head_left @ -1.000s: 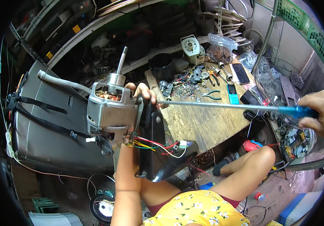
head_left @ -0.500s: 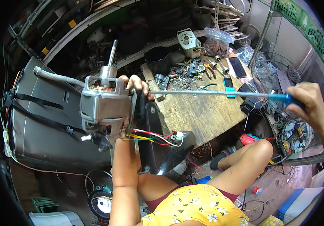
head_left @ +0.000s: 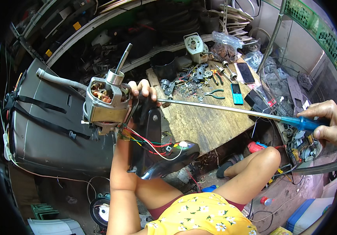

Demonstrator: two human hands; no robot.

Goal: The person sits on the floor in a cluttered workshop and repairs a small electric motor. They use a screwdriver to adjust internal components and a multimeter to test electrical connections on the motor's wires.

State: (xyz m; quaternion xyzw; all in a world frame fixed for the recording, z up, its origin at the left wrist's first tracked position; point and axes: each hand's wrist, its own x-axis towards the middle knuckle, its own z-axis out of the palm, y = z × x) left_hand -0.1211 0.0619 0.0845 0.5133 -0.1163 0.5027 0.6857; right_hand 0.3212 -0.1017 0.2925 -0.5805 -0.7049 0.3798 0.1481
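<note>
Left of centre, a metal motor (head_left: 109, 114) and black stand (head_left: 149, 131) are supported by the left hand (head_left: 143, 89); at right, a blue-handled screwdriver (head_left: 293, 121) is gripped by the right hand (head_left: 328, 122), its tip beside the left hand. Small parts (head_left: 188, 85) are strewn at upper centre.

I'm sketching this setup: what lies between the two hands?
In the head view, the blue-handled screwdriver stretches from the right hand toward the left hand.

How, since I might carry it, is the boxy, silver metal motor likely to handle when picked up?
The motor is probably heavy for its size, given its metal casing and copper windings. Its straight metal shaft looks stiff. The slack red, white and green wires would likely flop.
</note>
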